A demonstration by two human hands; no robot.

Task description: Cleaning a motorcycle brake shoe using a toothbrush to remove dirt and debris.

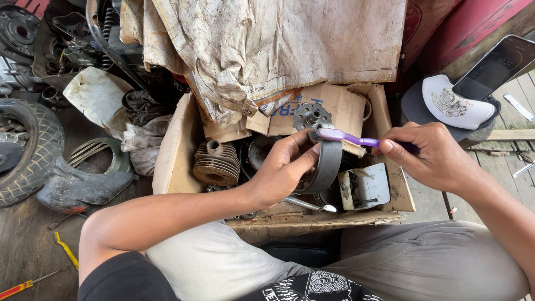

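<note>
My left hand [281,167] grips a curved grey brake shoe [326,164] and holds it upright over an open cardboard box [173,150]. My right hand [432,156] holds a purple toothbrush [348,136] by its handle. The brush head rests on the top end of the brake shoe. Both forearms reach forward over my knees in light trousers.
The cardboard box holds a rusty finned cylinder [216,163], a metal hub [312,116], a grey metal part [365,187] and a wrench [309,205]. A stained cloth [267,44] drapes above. A tyre [25,147] lies left, a cap [451,106] and phone [496,64] right.
</note>
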